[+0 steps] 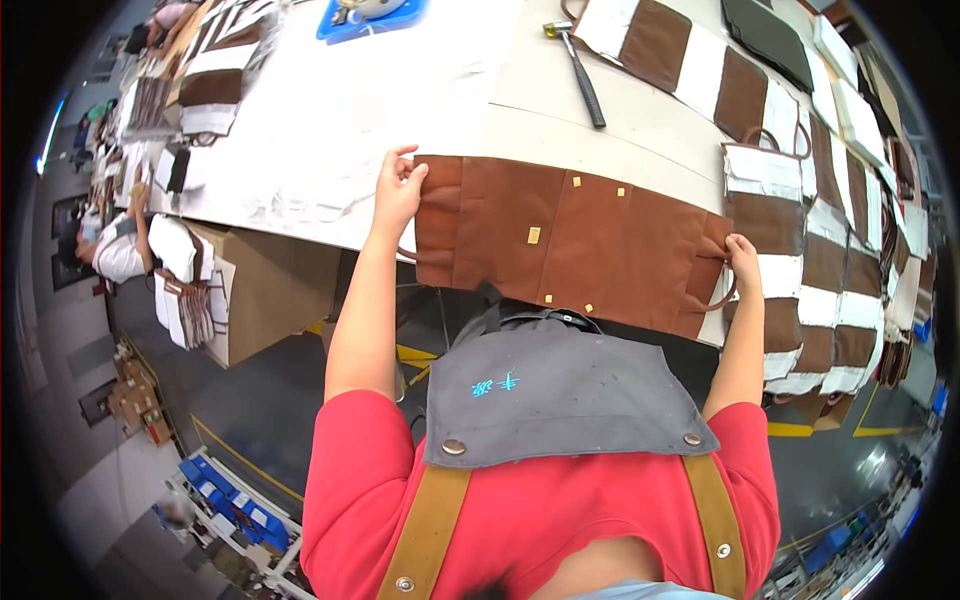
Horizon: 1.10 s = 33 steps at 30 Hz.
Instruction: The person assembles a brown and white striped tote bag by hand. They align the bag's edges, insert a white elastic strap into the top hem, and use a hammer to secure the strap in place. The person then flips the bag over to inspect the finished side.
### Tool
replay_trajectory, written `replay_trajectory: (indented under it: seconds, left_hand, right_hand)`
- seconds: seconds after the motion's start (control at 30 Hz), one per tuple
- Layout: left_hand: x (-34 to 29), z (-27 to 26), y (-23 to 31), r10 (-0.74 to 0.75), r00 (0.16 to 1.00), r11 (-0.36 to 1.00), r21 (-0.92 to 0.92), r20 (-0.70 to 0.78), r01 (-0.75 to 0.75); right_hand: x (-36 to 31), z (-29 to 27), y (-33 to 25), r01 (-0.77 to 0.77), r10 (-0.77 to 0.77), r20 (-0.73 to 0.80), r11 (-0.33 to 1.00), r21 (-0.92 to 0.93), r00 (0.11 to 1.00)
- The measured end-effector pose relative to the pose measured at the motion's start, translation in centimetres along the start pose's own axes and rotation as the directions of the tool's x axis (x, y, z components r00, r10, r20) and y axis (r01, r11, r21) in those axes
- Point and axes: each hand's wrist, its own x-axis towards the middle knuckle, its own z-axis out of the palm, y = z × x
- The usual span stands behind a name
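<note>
A brown leather-like handbag [620,235] lies spread out flat in front of me, across the near edge of the table. Several small yellowish square pieces dot its surface, with a larger one [534,236] near the middle. My left hand [402,190] pinches the bag's upper left corner between thumb and fingers, the index finger lifted. At the opposite end my right hand [744,262] grips the right edge, close to a curved brown handle [718,298]. Part of another handle shows at the left end, below my left hand.
A hammer [582,80] with a black grip lies beyond the bag. Several brown-and-white wrapped bags [765,210] are stacked at the right, more [212,88] at the far left. A blue tray [372,18] stands at the back. Another person [118,245] works at the left.
</note>
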Motion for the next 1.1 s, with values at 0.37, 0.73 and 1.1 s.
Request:
replay_trajectory:
  seconds: [0.37,0.73,1.1]
  left_hand:
    - [-1.6,0.2,2.5,0.054,0.994,0.997,0.069,-0.093,-0.047]
    - [-3.6,-0.3,7.0,0.121,0.991,0.991,0.058,-0.052,-0.118]
    - [-14.4,-1.9,28.7,0.585,0.779,0.782,0.414,-0.226,-0.466]
  right_hand:
    - [-0.1,-0.5,-0.5,0.014,-0.017,-0.028,0.997,-0.082,0.999]
    - [2.3,0.7,0.3,0.206,-0.247,-0.201,0.957,-0.204,0.948]
    - [-2.7,9.7,-23.8,0.7,-0.748,0.013,0.627,0.341,0.664]
